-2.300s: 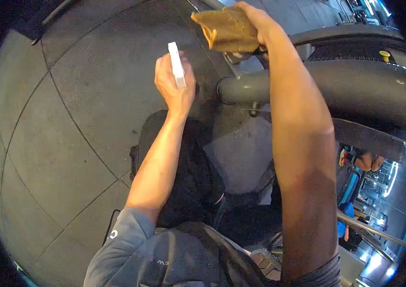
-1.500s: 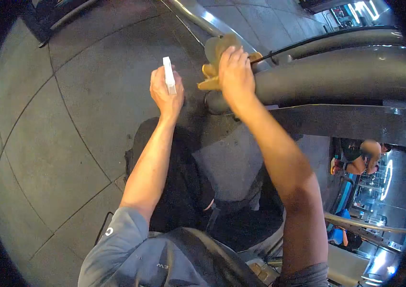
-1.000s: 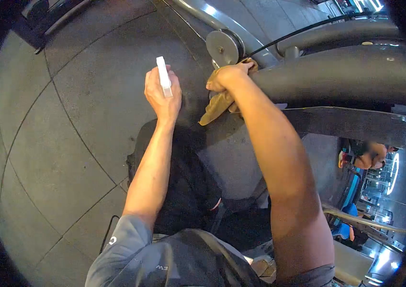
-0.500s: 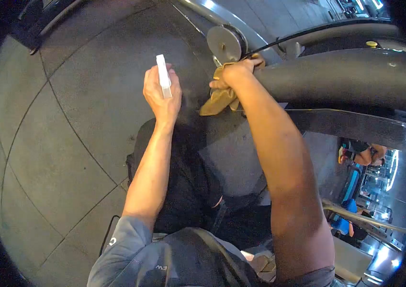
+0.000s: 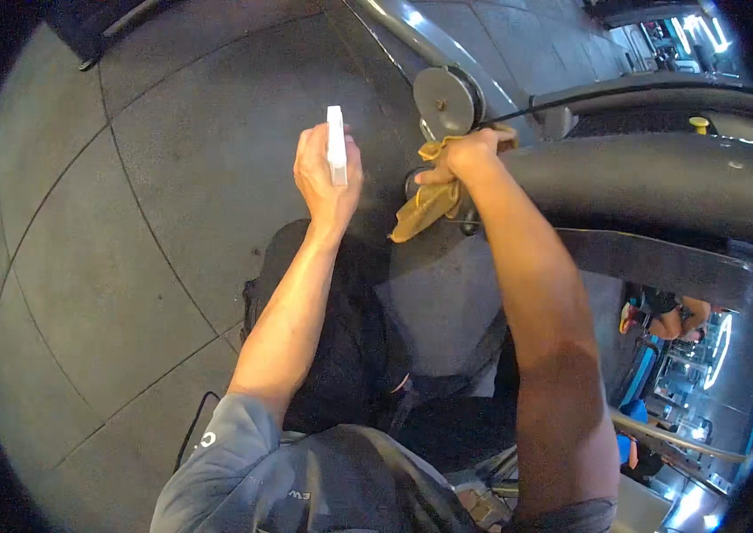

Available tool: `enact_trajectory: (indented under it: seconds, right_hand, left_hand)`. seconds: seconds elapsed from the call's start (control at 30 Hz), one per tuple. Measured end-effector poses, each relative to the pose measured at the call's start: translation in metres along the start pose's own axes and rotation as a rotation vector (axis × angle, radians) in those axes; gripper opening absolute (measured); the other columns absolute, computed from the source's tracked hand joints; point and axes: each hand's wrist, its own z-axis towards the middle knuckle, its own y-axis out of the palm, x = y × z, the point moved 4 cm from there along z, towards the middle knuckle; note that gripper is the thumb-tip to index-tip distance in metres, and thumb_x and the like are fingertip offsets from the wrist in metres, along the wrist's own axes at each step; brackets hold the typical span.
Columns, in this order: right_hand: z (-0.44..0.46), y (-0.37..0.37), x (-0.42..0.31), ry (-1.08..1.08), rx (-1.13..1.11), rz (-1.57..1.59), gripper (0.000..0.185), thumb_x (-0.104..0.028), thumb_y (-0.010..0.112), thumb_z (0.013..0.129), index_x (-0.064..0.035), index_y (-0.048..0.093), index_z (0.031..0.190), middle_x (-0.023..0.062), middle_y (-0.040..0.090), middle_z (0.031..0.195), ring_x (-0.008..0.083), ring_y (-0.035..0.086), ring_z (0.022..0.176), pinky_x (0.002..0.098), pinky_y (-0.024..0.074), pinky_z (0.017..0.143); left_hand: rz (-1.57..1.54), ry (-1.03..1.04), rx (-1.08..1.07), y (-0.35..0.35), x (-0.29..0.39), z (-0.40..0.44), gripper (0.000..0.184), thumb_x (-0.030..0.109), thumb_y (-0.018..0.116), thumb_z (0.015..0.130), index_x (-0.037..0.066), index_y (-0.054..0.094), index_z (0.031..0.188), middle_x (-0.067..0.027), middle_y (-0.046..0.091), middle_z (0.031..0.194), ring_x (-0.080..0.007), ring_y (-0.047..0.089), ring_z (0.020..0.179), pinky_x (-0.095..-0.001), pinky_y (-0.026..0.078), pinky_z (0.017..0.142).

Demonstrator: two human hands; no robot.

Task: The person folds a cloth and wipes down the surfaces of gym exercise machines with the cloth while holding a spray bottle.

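Gripping the white bottle point(image 5: 336, 147), prob. a sprayer seen from above, the L hand point(image 5: 328, 173) has its fingers curled shut round it; tips mostly hidden, so can't tell if one's on a trigger. It's well apart from the R fingers, over the floor mat point(image 5: 163, 222). Best held out to that side, relaxed, so it doesn't crowd the wiping hand.

R hand point(image 5: 472, 155) bunches the yellow-brown cloth point(image 5: 430, 211): one digit, prob. the thumb, sticks out L; the rest bend over the far side, tips out of sight, so can't tell how hard they press. Cloth sits under the palm, at the end of the fat grey tube point(image 5: 634, 173), w/ a loose flap hanging below the fingers. For a good wipe, I'd tuck that flap in, keep cloth btwn skin & tube, and follow the curve w/ the whole palm, not just tips.

Small black knob point(image 5: 470, 228) just below the R fingers: work round it. Just beyond them, a round wheel point(image 5: 445, 102) w/ a black cable point(image 5: 563, 107) running off R. Knuckles could knock or snag there, so short strokes, pref. away from it. Farther R of the fingers, a yellow knob point(image 5: 700, 124); way off R, another person point(image 5: 678, 315), well apart.
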Motion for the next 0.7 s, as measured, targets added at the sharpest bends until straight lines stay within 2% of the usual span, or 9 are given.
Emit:
enact_trajectory:
  seconds: [0.03,0.13,0.23,0.33,0.4,0.5,0.53,0.57,0.7]
  right_hand:
    - [-0.018,-0.013,0.002,0.095,-0.089,0.001,0.096,-0.085,0.050,0.075,-0.0209,0.046,0.147,0.0094,0.044,0.152,0.0378,0.037,0.141,0.0753,0.0222,0.105]
    - [-0.010,-0.015,0.007,0.079,-0.085,0.054,0.095,-0.085,0.049,0.076,-0.0203,0.048,0.146,0.0104,0.043,0.152,0.0386,0.035,0.142,0.0769,0.0182,0.106]
    - [-0.004,-0.011,0.015,0.124,-0.012,0.131,0.095,-0.085,0.050,0.076,-0.0187,0.050,0.145,0.0114,0.043,0.152,0.0388,0.035,0.142,0.0752,0.0177,0.107]
    - [-0.001,-0.009,0.014,0.138,-0.100,0.165,0.091,-0.080,0.052,0.079,-0.0172,0.049,0.145,0.0133,0.044,0.151,0.0383,0.035,0.142,0.0731,0.0194,0.108]
    - [-0.006,-0.011,0.015,0.153,-0.093,0.167,0.084,-0.071,0.056,0.081,-0.0159,0.050,0.145,0.0145,0.045,0.150,0.0381,0.037,0.141,0.0715,0.0225,0.108]
    - [-0.014,-0.011,0.009,0.124,-0.082,0.109,0.077,-0.059,0.061,0.082,-0.0149,0.050,0.144,0.0153,0.047,0.149,0.0382,0.041,0.138,0.0700,0.0269,0.107]
    - [-0.015,-0.009,0.007,0.106,-0.078,0.080,0.075,-0.055,0.062,0.081,-0.0147,0.051,0.144,0.0155,0.047,0.148,0.0383,0.043,0.137,0.0696,0.0283,0.107]
    - [-0.016,-0.006,0.003,0.080,0.012,0.048,0.067,-0.047,0.063,0.081,-0.0123,0.057,0.138,0.0133,0.054,0.143,0.0364,0.049,0.133,0.0685,0.0326,0.105]
    - [-0.038,0.010,-0.017,-0.017,0.267,-0.095,0.051,-0.039,0.059,0.088,-0.0089,0.064,0.130,0.0106,0.062,0.133,0.0359,0.050,0.131,0.0667,0.0289,0.107]
  left_hand:
    - [-0.008,-0.015,-0.020,0.000,0.001,0.001,0.014,0.007,0.063,0.083,0.002,0.066,0.096,-0.0152,0.064,0.089,-0.0329,0.064,0.084,-0.0407,0.050,0.077]
    - [0.035,-0.008,-0.054,0.001,-0.002,0.004,0.014,0.006,0.063,0.082,0.002,0.066,0.095,-0.0154,0.064,0.089,-0.0320,0.064,0.084,-0.0400,0.050,0.077]
    - [0.024,-0.006,-0.067,0.004,0.001,0.000,0.014,0.006,0.063,0.082,0.002,0.066,0.095,-0.0156,0.063,0.089,-0.0317,0.064,0.083,-0.0398,0.050,0.076]
    - [0.014,-0.010,-0.049,0.004,-0.001,-0.001,0.014,0.009,0.063,0.084,0.003,0.066,0.095,-0.0151,0.063,0.089,-0.0328,0.064,0.082,-0.0413,0.050,0.075]
    - [0.015,0.021,-0.045,0.008,0.002,-0.001,0.013,0.010,0.063,0.084,0.003,0.066,0.095,-0.0147,0.063,0.088,-0.0335,0.063,0.082,-0.0419,0.050,0.074]
    - [0.046,0.025,-0.059,0.015,0.001,-0.002,0.016,0.012,0.063,0.086,0.003,0.067,0.098,-0.0138,0.065,0.090,-0.0286,0.065,0.083,-0.0376,0.050,0.076]
    - [0.040,0.021,-0.066,0.017,0.000,-0.001,0.015,0.012,0.063,0.085,0.003,0.066,0.097,-0.0141,0.064,0.089,-0.0307,0.064,0.083,-0.0396,0.050,0.075]
    - [0.032,0.015,-0.073,0.020,0.000,-0.002,0.014,0.011,0.063,0.085,0.003,0.065,0.095,-0.0145,0.063,0.088,-0.0328,0.063,0.083,-0.0416,0.049,0.075]
    - [-0.008,0.061,-0.078,0.023,-0.001,-0.005,0.014,0.015,0.064,0.085,0.004,0.064,0.094,-0.0148,0.061,0.087,-0.0353,0.062,0.082,-0.0440,0.048,0.073]
